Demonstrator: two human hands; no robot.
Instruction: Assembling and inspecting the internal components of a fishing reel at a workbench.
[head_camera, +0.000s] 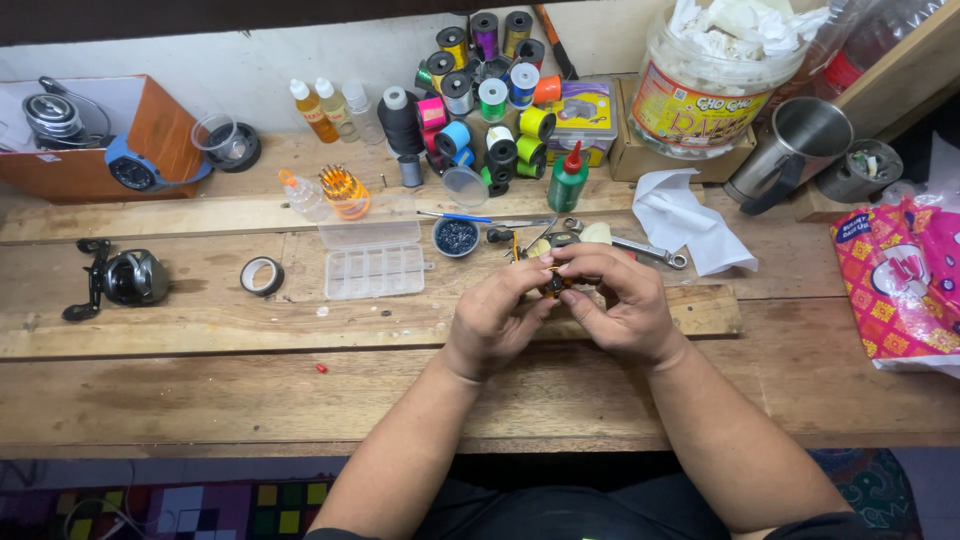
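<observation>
A: Head view: what do the hands grasp?
B: Left hand (492, 318) and right hand (622, 305) together pinch a small orange-and-black part (553, 283) above the wooden table (300, 390).
A: Nearby?
B: Clear compartment box (375, 262), tape roll (262, 275), fishing reel (125, 278).

A wooden workbench (200, 390) made of worn planks is seen from above. Toward its left edge a black fishing reel (120, 278) is laid, with a roll of tape (262, 276) just to its right. A clear compartment box (374, 262) is placed near the middle (its lid stands open), beside a small round dish (456, 237) of what may be dark beads. A crumpled white tissue (684, 220) and a wrench (640, 246) are set further right.
</observation>
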